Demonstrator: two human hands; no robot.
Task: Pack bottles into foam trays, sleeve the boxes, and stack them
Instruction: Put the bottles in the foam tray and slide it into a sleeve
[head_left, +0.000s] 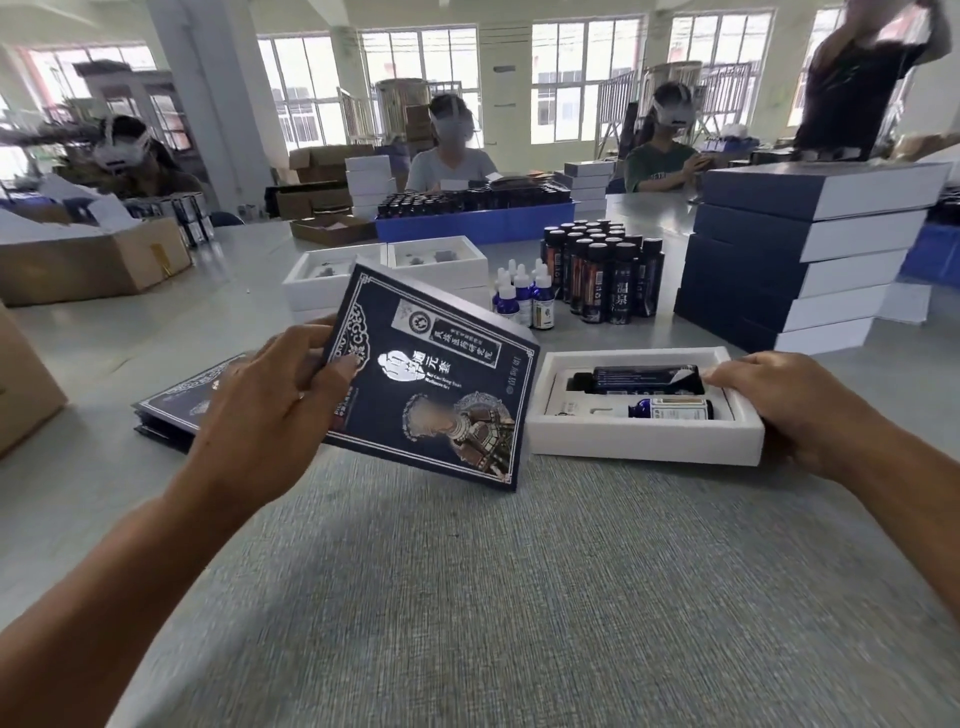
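Note:
My left hand (265, 410) grips a dark blue printed sleeve (431, 379) by its left edge and holds it tilted above the table. To its right lies a white foam tray (644, 441) with a large dark bottle (644, 378) and a small blue dropper bottle (670, 409) lying in its recesses. My right hand (789, 410) holds the tray's right end, thumb on the rim. More flat sleeves (176, 405) lie stacked on the table under my left hand.
Behind stand empty foam trays (395, 270), small dropper bottles (524, 293), a cluster of dark bottles (602, 270) and a stack of sleeved boxes (800, 260) at right. Cardboard cartons (88, 260) sit at left. Other people work across the table.

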